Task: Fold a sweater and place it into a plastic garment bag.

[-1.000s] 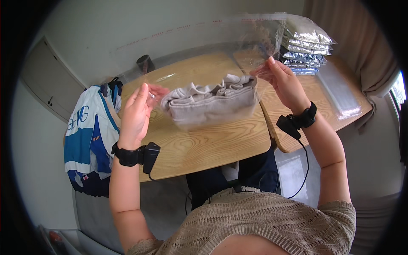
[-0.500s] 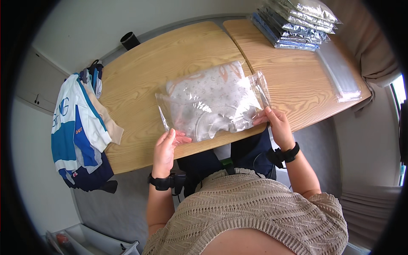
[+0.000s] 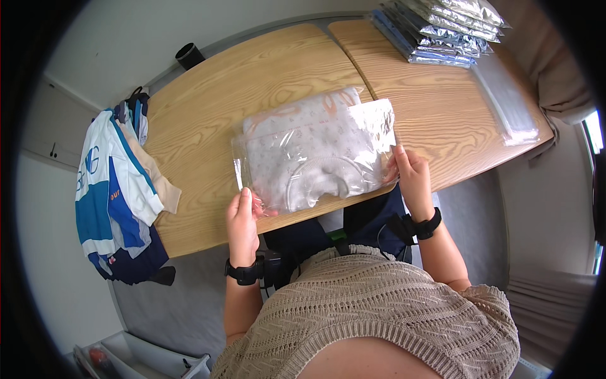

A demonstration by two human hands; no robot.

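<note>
A clear plastic bag (image 3: pixel 315 155) with a folded pale patterned garment inside lies flat near the front edge of the wooden table (image 3: pixel 252 82). My left hand (image 3: pixel 242 218) pinches the bag's near left corner. My right hand (image 3: pixel 410 177) grips the bag's near right corner. Both wrists wear black bands.
A stack of bagged garments (image 3: pixel 435 28) sits at the table's far right, with flat empty clear bags (image 3: pixel 505 101) beside it. Blue, white and beige clothes (image 3: pixel 113 189) hang off the table's left end. A black cup (image 3: pixel 187 55) stands at the far edge.
The bag was held up in the air a second ago; it has come down and now lies flat on the table, with both hands moved to its near corners.
</note>
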